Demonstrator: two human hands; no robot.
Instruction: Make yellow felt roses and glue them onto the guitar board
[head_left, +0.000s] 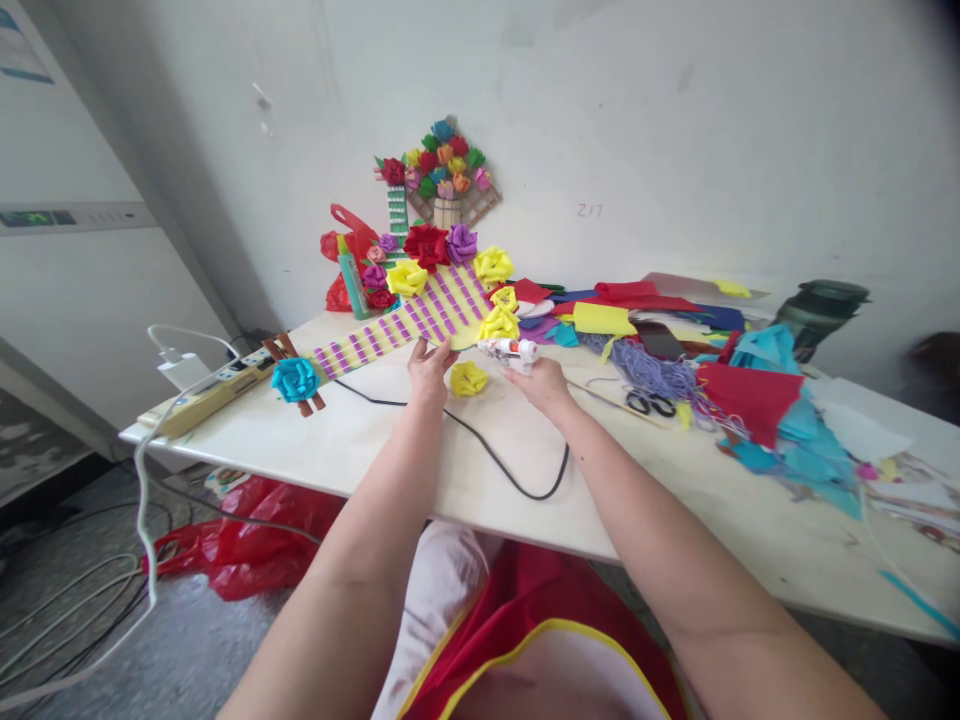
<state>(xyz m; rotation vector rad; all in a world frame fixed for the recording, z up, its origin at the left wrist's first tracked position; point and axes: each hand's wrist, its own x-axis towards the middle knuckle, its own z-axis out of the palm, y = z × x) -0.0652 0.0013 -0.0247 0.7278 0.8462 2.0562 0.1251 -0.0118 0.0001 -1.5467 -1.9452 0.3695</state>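
Note:
My left hand (430, 368) grips the lower edge of a guitar-shaped craft piece (390, 334), yellow with purple woven strips. Red, purple and yellow paper flowers sit along its body, and a blue paper flower (295, 380) is at its narrow left end. In my right hand (540, 383) is a white hot glue gun (517, 351), its nozzle pointing left at the body's lower right edge. Whether the nozzle touches the piece I cannot tell. A loose yellow paper flower (469, 379) lies on the table between my hands.
A black cord (495, 462) loops across the white table (600, 510). To the right lie scissors (651, 403), purple yarn (637, 367) and coloured sheets. A power strip (217, 395) sits at the left edge. A glue bottle (352, 280) and flower crafts (448, 180) stand behind.

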